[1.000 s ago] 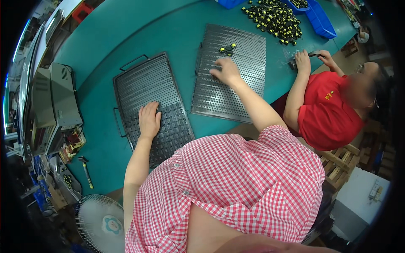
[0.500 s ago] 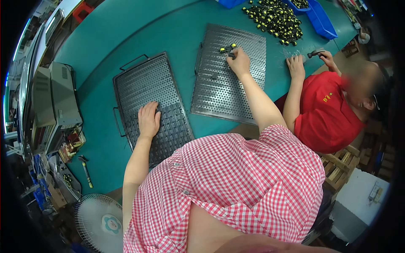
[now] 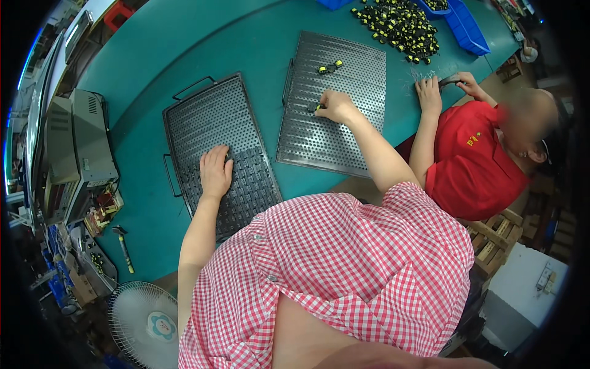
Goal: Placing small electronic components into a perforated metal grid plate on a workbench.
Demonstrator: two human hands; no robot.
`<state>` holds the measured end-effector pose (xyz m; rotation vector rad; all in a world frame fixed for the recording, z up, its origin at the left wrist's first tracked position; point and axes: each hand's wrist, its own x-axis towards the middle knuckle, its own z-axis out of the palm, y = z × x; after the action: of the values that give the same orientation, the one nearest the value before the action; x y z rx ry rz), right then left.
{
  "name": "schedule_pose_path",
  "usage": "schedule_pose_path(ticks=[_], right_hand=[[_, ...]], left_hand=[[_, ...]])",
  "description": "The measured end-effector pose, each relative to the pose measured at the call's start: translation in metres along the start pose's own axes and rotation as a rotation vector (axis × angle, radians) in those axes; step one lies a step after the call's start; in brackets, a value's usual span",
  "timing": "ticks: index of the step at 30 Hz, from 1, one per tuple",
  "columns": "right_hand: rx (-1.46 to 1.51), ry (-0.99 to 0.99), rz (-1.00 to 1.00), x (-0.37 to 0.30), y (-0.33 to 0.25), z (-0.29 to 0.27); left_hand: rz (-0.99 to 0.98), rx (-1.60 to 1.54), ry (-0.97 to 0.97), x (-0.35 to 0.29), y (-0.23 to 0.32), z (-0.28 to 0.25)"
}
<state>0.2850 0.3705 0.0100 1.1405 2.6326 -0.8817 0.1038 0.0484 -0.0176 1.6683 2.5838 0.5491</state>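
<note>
My left hand point(image 3: 215, 173) lies on the black perforated tray point(image 3: 203, 114), fingers stretched out over rows of small black parts point(image 3: 255, 178) that cover its nearer half. A dark bit shows by its fingertips; whether it is touched I cannot tell. Over the second perforated metal tray point(image 3: 362, 80), to the right, my right hand point(image 3: 338, 107) pinches a small black-and-yellow part point(image 3: 318, 107) at the tray's surface. Farther up that tray lie two similar black-and-yellow pieces point(image 3: 330, 67), close together.
A heap of black-and-yellow parts point(image 3: 399, 27) lies at the far right by a blue bin point(image 3: 467, 27). A co-worker in red point(image 3: 479, 163) holds a hammer point(image 3: 452, 82) at my right. Grey instruments point(image 3: 92, 138), a hammer point(image 3: 124, 249) and a fan point(image 3: 144, 323) are on the left.
My right hand has moved nearer and to the left over the metal tray, away from the two black-and-yellow pieces, to a small part there. My left hand stays in place on its tray.
</note>
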Motion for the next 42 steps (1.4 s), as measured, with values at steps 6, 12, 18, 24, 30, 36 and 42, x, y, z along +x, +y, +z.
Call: schedule_pose_path(ticks=[6, 12, 18, 24, 30, 36, 42], right_hand=[[-0.013, -0.114, -0.009, 0.007, -0.001, 0.0], [-0.012, 0.055, 0.036, 0.028, -0.001, -0.018], [-0.427, 0.57, -0.274, 0.074, 0.018, -0.011], [-0.429, 0.566, -0.403, 0.069, 0.017, -0.014], [0.206, 0.284, 0.0, 0.007, 0.021, -0.001], [0.46, 0.195, 0.172, -0.003, 0.042, 0.028], [0.305, 0.287, 0.136, -0.003, 0.04, 0.041]], left_hand=[[0.001, -0.005, 0.0, 0.001, 0.0, -0.001], [-0.005, -0.01, -0.007, -0.001, 0.0, -0.002], [-0.003, -0.009, 0.002, 0.001, 0.001, -0.001], [-0.006, -0.006, 0.009, 0.0, 0.0, 0.001], [-0.019, -0.003, 0.008, -0.002, 0.0, 0.001], [0.0, -0.001, 0.007, 0.0, -0.001, 0.002], [-0.001, -0.001, 0.011, 0.0, -0.001, 0.003]])
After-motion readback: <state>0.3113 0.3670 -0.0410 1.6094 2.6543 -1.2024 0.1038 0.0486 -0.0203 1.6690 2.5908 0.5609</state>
